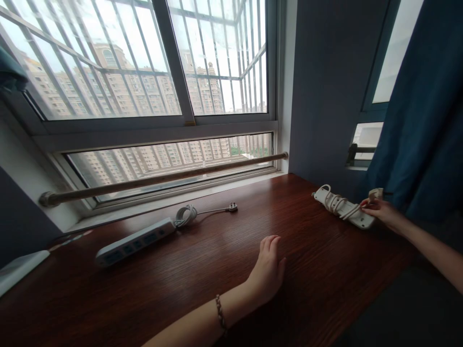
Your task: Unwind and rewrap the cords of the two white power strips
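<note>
At the right of the desk lies a white power strip (362,221) with its cord (336,205) wound around it. My right hand (383,212) is closed on that cord at the strip's near end, close to the pale plug (376,193). My left hand (266,270) hovers over or rests on the middle of the desk, fingers loosely stretched and holding nothing; I cannot tell whether it touches the wood. A second white power strip (135,242) lies to the left, its cord coiled (185,215) at one end and its three-pin plug (232,206) stretched out to the right.
The reddish-brown wooden desk (217,250) stands against a barred window with a metal rail (173,178) along its bottom. A white object (21,270) sits at the left edge. A blue curtain (415,120) hangs at the right, behind my right hand.
</note>
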`<state>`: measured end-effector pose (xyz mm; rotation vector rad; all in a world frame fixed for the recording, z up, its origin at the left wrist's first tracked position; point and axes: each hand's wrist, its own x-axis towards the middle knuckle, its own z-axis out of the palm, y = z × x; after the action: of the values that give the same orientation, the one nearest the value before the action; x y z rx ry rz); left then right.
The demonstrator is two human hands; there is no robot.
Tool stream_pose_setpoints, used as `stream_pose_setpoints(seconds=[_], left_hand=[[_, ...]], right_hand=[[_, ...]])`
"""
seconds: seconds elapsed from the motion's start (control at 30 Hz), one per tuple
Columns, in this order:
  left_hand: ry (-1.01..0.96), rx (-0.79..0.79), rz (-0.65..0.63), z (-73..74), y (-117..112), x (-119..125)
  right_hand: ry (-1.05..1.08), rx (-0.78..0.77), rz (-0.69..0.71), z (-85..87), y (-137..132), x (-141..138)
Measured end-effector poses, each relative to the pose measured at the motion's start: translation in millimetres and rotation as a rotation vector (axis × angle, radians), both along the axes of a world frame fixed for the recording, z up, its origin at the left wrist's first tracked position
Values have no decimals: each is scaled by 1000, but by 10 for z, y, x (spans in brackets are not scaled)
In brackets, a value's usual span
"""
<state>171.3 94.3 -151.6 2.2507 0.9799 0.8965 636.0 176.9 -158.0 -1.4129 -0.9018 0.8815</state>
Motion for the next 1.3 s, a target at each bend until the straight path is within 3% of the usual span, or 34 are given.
stream_pose_setpoints(seconds=[0.37,0.67,0.9,1.13,1.3], left_hand=[[38,28,-3,-82,12,20],[72,33,-12,-122,18,37],[81,36,-8,-122,21,30],[90,27,-10,-103,28,42],[80,31,-13,-112,23,34]], right_hand=[[111,-128,-62,-177,62,150],[134,-276,25,-118,76,287],[95,-286,45,-103,170,395],[-46,-266,53,-26,197,310],[-370,-244,-112,-78,263,238]])
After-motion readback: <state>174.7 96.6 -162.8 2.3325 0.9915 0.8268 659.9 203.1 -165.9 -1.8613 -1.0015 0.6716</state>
